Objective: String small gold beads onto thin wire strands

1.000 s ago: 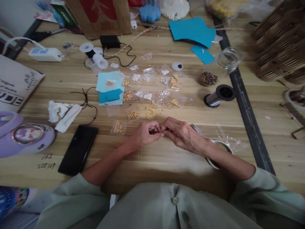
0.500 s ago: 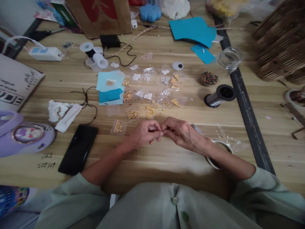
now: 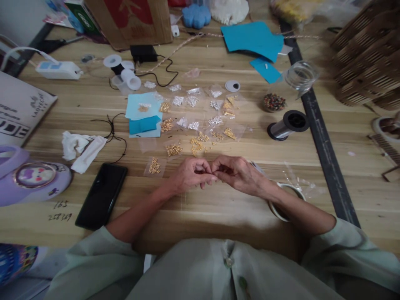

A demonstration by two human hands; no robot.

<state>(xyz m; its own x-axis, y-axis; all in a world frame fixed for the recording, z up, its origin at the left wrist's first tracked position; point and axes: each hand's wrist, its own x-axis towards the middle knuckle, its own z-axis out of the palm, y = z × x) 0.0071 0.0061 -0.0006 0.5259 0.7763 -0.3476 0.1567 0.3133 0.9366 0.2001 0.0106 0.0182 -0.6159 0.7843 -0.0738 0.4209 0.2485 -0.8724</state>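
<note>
My left hand (image 3: 191, 176) and my right hand (image 3: 237, 174) meet over the near middle of the table, fingertips touching. Both are closed in a pinch; whatever lies between the fingers is too small to make out. Thin pale strands (image 3: 183, 201) show just below my left hand. Right beyond the fingers lie loose gold beads (image 3: 196, 146). Small clear bags of gold beads (image 3: 173, 150) and of silver pieces (image 3: 192, 101) spread out farther back. To the left of my left hand is another bag of gold beads (image 3: 154, 166).
A black phone (image 3: 101, 196) lies at the left, near a purple case (image 3: 37, 175) and white tissue (image 3: 89, 154). A wire spool (image 3: 287, 124) and a jar of mixed beads (image 3: 275, 102) stand right. A tape roll (image 3: 276, 210) lies under my right forearm. Behind is a cardboard box (image 3: 137, 25).
My fingers have shifted slightly, with the left thumb a little farther right along the right fingertips. Both hands stay pinched together in the same place.
</note>
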